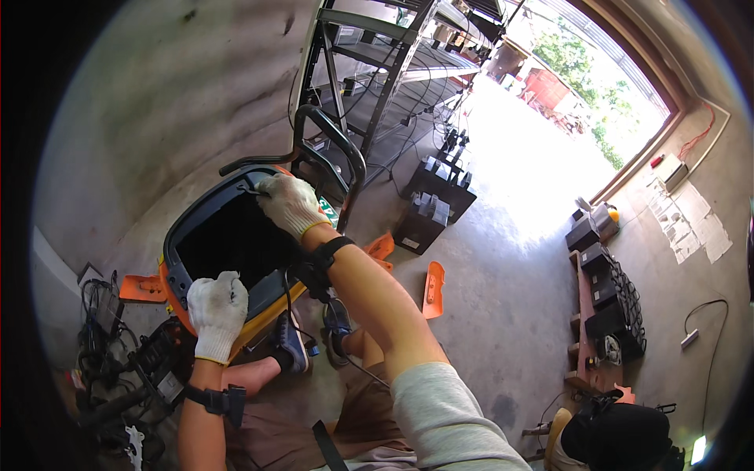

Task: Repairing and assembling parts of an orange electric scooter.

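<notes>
Between my knees stands an orange and dark grey vehicle body [174,228] with a deep, black open compartment [228,247]. My right hand [287,202], in a white knit glove, is closed at the far rim of the compartment. A small metal piece [250,188] pokes out by its fingers, too small to name. At the near left corner of the rim, my left hand [217,308], gloved the same way, is curled into a fist. What it grips, if anything, is hidden. Both wrists wear black straps. A black tubular rail [345,145] rises behind the compartment.
Orange panels [433,289] lie on the floor to the right, and another [143,289] is at the left. Black boxes [422,223] stand beyond, near a metal shelf [377,55]. Tangled cables [98,306] sit at the left. Black units [605,286] line the right wall.
</notes>
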A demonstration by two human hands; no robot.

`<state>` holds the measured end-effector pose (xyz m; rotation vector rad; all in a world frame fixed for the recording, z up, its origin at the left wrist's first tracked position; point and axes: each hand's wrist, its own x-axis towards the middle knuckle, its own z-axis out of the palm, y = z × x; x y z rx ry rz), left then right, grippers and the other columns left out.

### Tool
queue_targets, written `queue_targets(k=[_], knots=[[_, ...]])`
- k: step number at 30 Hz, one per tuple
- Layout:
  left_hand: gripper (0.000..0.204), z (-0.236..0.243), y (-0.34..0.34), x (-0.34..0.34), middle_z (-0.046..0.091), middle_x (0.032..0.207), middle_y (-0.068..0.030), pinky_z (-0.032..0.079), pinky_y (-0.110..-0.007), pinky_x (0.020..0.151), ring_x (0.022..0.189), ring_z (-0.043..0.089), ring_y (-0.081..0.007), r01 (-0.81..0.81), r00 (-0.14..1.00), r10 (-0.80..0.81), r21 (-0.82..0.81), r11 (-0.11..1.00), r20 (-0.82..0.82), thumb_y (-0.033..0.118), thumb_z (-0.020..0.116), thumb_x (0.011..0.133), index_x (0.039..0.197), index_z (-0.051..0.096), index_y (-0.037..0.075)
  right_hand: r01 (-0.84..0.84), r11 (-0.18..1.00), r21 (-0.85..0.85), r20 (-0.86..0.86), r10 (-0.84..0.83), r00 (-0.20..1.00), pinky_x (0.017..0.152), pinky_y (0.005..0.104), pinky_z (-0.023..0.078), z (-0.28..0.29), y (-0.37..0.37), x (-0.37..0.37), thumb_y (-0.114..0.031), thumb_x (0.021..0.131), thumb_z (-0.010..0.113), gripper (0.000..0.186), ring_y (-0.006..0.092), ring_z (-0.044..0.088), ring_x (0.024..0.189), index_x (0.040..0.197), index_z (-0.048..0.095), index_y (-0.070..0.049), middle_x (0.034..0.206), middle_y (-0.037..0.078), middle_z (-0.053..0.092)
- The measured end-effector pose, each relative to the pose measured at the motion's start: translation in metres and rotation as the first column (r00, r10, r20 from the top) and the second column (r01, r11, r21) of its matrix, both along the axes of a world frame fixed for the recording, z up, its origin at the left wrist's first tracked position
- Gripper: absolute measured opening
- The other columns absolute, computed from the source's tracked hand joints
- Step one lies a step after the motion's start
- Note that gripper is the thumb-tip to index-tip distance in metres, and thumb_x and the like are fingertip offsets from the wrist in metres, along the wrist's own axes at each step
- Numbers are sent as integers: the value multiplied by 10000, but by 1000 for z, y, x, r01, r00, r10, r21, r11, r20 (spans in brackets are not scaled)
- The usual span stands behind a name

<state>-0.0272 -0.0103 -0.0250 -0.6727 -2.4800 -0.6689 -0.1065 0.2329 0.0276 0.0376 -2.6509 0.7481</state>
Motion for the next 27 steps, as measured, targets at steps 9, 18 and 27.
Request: queue_targets(k=[9,18,27], knots=[[160,3,-1,1,688,692,-169,542,-520,734,723,686,-385,8,1000,-8,5,1000,-9,167,718,869,967,818,90,14,998,61,-64,-10,998,875,496,598,-4,-2,-3,-243,903,745,204,417,740,1011,1037,776,-92,1098,182,761],[117,3,-3,1,665,669,-142,542,-517,662,675,679,-370,-13,1000,13,-40,999,-7,212,734,839,916,806,163,49,997,64,-115,-42,992,851,472,601,-8,3,-6,-299,908,733,250,382,767,935,1024,794,-87,993,183,779],[120,6,-2,4,696,694,-173,556,-545,705,725,680,-411,-7,995,6,11,1000,104,219,706,854,813,708,106,37,999,-11,67,-36,997,986,480,584,7,7,-4,-250,917,688,387,405,746,1107,1271,784,-128,1169,216,781]])
